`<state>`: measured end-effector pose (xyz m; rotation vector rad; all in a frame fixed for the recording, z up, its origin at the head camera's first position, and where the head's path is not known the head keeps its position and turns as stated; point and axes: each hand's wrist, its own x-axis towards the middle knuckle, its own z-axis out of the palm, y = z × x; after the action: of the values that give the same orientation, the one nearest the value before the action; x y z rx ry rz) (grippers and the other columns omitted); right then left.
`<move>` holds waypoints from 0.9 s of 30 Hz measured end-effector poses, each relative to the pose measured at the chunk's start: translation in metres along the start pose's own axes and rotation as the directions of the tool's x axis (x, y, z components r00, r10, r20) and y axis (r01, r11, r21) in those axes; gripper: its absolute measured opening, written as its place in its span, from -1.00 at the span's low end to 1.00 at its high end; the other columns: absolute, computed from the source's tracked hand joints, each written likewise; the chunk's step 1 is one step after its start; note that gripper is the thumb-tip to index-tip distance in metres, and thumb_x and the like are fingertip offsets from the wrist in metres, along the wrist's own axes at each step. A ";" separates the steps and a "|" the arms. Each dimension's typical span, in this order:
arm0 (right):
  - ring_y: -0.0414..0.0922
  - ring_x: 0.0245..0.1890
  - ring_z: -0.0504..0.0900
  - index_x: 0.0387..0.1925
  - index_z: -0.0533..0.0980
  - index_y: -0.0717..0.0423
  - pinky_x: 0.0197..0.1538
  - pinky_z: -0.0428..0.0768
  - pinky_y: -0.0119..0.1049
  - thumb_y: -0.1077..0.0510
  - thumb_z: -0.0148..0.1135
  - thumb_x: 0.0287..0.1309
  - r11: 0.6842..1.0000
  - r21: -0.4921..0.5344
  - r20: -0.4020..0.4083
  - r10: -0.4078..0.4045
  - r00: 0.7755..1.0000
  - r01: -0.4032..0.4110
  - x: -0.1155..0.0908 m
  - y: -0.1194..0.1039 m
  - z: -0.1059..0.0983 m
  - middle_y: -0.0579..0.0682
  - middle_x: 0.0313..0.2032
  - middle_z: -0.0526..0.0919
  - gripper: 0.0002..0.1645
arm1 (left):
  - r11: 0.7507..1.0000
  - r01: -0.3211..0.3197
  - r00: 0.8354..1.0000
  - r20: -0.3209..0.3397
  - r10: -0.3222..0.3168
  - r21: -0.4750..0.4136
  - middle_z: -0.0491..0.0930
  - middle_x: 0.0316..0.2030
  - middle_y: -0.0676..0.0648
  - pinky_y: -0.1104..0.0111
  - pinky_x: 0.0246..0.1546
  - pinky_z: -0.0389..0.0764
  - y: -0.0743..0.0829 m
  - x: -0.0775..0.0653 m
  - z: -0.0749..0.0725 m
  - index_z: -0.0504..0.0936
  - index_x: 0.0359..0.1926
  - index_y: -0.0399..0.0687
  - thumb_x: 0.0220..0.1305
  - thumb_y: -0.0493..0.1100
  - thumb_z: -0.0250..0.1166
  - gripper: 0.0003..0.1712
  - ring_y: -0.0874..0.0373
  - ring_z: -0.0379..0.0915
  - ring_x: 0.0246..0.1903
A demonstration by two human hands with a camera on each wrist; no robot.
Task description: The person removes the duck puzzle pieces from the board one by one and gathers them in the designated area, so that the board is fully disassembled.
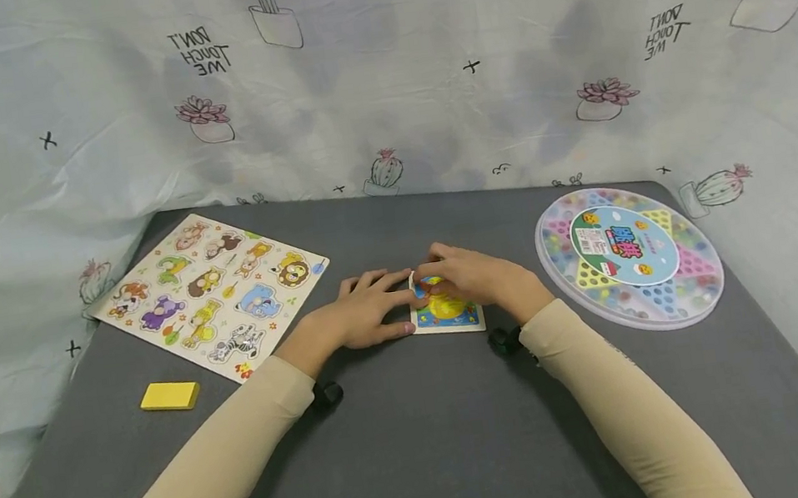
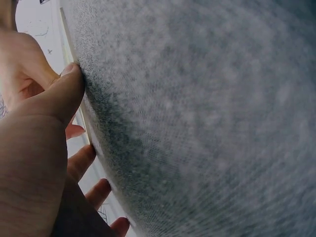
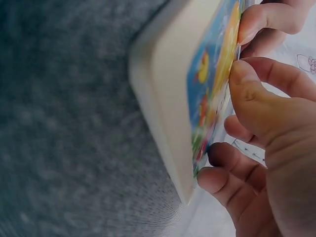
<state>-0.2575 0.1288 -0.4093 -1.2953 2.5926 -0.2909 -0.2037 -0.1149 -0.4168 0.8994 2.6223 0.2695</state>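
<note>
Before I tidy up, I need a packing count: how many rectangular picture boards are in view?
2: the large animal board at the left, and the small board in the middle, touched by the left hand and right hand. Any underneath would be hidden.

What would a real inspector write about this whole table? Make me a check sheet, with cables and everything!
Surface: grey tabletop.
Job's things: small picture board, blue and yellow with a pale border, on the tabletop between the hands.
Clutter: animal puzzle board and yellow block on the left; Chinese checkers set on the right.
Hands: left hand touches the picture board's left side; right hand has fingertips on its picture, any grip unclear.
Cables: nothing seen.
Surroundings: pale cloth printed with potted plants and mirrored lettering.
</note>
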 end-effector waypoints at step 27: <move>-0.11 -0.32 0.46 0.22 0.50 -0.28 -0.17 0.51 -0.26 0.03 0.17 0.49 0.994 -0.113 0.073 0.011 0.997 -0.002 0.001 0.003 -0.003 -0.04 -0.19 0.38 -0.66 | 0.998 0.028 1.000 -0.003 -0.028 0.048 -0.14 0.65 0.05 -0.30 0.33 0.07 0.001 0.008 -0.001 0.35 0.46 0.59 0.46 0.42 0.04 -0.40 -0.16 -0.18 0.59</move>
<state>-0.2612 0.1295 -0.4069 -1.3079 2.5838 -0.0952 -0.2092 -0.1096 -0.4181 0.8771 2.6516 0.2015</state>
